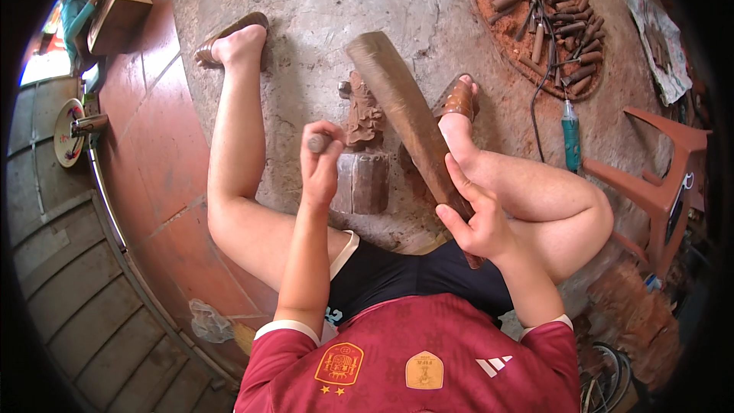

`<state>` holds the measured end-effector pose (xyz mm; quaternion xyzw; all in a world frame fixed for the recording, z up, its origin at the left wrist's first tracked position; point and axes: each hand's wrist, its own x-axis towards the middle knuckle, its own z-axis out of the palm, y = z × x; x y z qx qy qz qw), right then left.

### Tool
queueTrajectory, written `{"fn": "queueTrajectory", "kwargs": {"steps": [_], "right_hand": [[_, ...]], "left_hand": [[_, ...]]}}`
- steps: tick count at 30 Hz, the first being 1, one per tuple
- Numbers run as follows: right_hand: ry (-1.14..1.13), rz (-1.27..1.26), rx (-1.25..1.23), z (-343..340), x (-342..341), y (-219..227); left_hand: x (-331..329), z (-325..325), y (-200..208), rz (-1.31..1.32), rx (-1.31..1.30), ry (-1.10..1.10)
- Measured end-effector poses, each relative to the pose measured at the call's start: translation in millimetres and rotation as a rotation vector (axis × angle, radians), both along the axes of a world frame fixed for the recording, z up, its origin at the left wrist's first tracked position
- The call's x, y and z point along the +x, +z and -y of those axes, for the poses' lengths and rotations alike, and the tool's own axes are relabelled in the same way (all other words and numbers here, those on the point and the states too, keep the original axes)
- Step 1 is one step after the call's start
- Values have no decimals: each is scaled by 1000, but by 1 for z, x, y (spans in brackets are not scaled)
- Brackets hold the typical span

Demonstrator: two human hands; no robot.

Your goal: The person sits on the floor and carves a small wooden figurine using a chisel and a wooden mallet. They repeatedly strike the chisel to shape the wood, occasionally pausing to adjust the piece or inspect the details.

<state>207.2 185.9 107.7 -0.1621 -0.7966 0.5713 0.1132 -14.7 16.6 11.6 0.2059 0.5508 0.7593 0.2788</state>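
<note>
Left grip (321, 154) around chisel (317, 141), right grip (474, 218) around mallet (409, 118).

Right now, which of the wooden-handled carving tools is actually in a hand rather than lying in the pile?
The round-handled chisel gripped in the left hand, set against the small wooden carving; the rest lie on the round tray.

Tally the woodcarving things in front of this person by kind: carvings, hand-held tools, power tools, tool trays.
Wooden carving on its block: 1
Chisel, in the left hand: 1
Wooden mallet, in the right hand: 1
Teal power tool on the floor: 1
Round tray of spare chisels: 1
Total: 5
</note>
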Motion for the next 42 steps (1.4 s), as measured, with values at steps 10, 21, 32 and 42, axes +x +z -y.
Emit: {"fn": "queueTrajectory", "kwargs": {"steps": [10,21,32,42], "right_hand": [[-43,101,-120,3,13,-23],[64,-48,50,-5,-16,-5],[222,258,364,-3,-36,25],[221,224,484,19,-15,29]], "left_hand": [[-8,-11,2,-172,-337,68],[-7,-28,-27,-120,-322,96],[-7,-24,-30,-431,-480,11],[12,-5,-52,-214,-299,175]]}}
